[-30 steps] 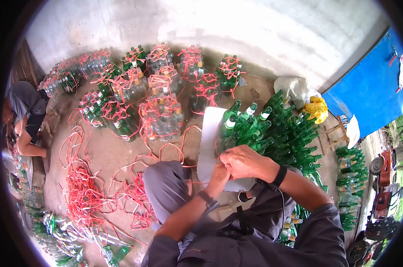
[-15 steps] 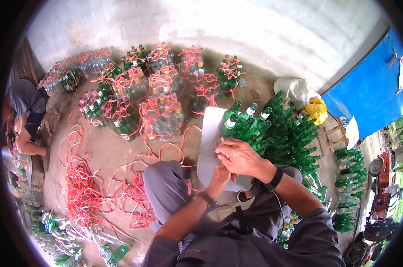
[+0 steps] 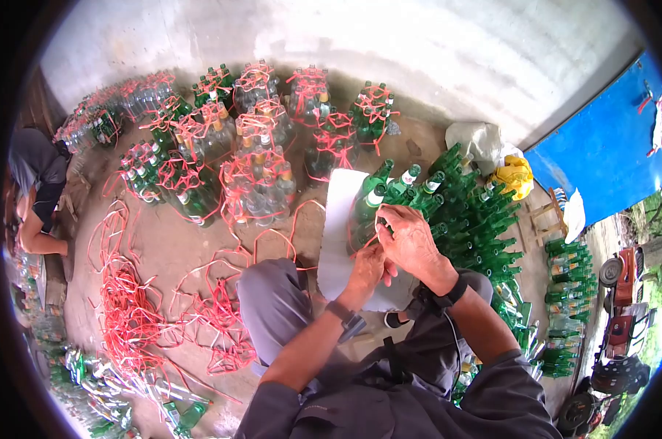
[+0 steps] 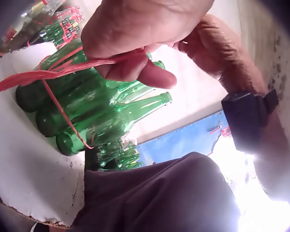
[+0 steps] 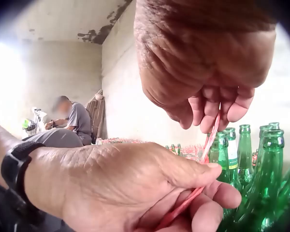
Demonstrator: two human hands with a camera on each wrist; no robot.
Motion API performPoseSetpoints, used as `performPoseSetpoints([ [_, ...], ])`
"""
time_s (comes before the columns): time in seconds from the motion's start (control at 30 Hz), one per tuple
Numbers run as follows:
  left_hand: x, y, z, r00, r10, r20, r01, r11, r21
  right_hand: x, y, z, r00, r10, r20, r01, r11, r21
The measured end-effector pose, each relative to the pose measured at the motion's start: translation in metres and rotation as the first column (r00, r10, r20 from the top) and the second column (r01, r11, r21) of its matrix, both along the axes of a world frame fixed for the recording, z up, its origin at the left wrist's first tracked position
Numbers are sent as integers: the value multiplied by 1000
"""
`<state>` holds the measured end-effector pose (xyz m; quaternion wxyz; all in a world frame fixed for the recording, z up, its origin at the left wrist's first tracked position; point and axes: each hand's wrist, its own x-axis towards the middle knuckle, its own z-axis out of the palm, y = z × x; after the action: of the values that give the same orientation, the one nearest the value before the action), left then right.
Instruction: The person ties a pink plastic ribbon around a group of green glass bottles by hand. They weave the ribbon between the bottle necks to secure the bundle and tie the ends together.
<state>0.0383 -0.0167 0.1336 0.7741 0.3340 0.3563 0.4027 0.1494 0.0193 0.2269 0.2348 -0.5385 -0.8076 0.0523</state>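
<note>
Being pinched by right hand point(image 3: 411, 240) and left hand point(image 3: 365, 271), ribbon point(image 4: 47, 75) is held near bottles point(image 4: 77, 112), right hand now lifted higher than before.

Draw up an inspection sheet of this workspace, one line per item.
Surface: white board, edge rough.
Job's things: green bottles upright on the board; red strip across them.
Clutter: tangled strip heap on the floor; loose bottles lying near it.
Grippers: left hand and right hand both hold the red strip.
Cables: thin cord below the right wrist.
Surroundings: pale wall, blue panel, tied bottle bundles, another person.
</note>
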Motion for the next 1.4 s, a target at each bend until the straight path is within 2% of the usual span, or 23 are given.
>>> performPoseSetpoints([
  [0.07,1,-2,-3,999,-13,-44,9,997,-80,2,3,-2,1000,-17,5,18,999,-31],
  [0.13,0,-4,-4,998,-2,-56,-3,996,-86,3,5,-5,993,-53,109,60,996,-60],
  [0.27,-1,-11,-4,996,62,-65,-67,995,-72,5,9,-9,991,-48,122,59,994,-90],
  [0.3,-2,-13,-7,996,61,-66,-66,995,-71,6,11,-10,992,-68,110,84,985,-149],
  [0.37,-5,-18,-18,986,-51,-156,41,997,-65,6,14,-10,991,-92,95,110,972,-206],
  [0.5,-9,-37,-18,989,-68,-134,71,997,20,8,21,-11,990,-59,130,86,974,-211],
  [0.57,-12,-45,-13,937,-152,-314,190,977,95,9,22,-13,988,-46,147,75,979,-192],
  [0.67,-15,-48,-1,897,-181,-403,235,968,88,11,20,-15,992,8,123,20,974,-224],
  [0.73,-22,-50,5,894,-163,-417,232,965,120,9,15,-14,995,22,100,-31,995,92],
  [0.83,-31,-50,12,884,-110,-455,216,958,190,10,0,4,993,90,79,-101,983,151],
  [0.87,-33,-49,13,874,-77,-480,210,951,229,10,-8,13,981,122,148,-154,961,229],
  [0.9,-34,-49,11,872,-81,-482,215,950,228,15,-14,9,982,118,146,-149,962,229],
  [0.97,-34,-48,6,859,14,-511,215,896,387,25,-24,-3,936,328,130,-333,943,20],
  [1.0,-33,-48,9,858,8,-513,224,894,389,26,-27,-4,913,402,67,-403,915,14],
  [1.13,-40,-41,27,834,-36,-550,268,898,348,31,-43,-30,911,407,72,-401,912,-81],
  [1.2,-46,-34,31,817,-68,-573,309,890,335,34,-44,-41,922,384,43,-380,922,-69],
  [1.27,-50,-26,32,681,134,-719,295,850,437,36,-45,-46,934,357,10,-356,933,-56],
  [1.3,-48,-21,33,676,131,-726,304,847,436,37,-45,-47,943,333,-28,-334,940,-76],
  [1.37,-40,-9,37,538,565,-626,155,663,732,37,-45,-49,949,306,-74,-312,945,-95],
  [1.4,-36,-1,42,534,563,-630,163,663,731,36,-45,-49,942,318,-109,-325,945,-46],
])
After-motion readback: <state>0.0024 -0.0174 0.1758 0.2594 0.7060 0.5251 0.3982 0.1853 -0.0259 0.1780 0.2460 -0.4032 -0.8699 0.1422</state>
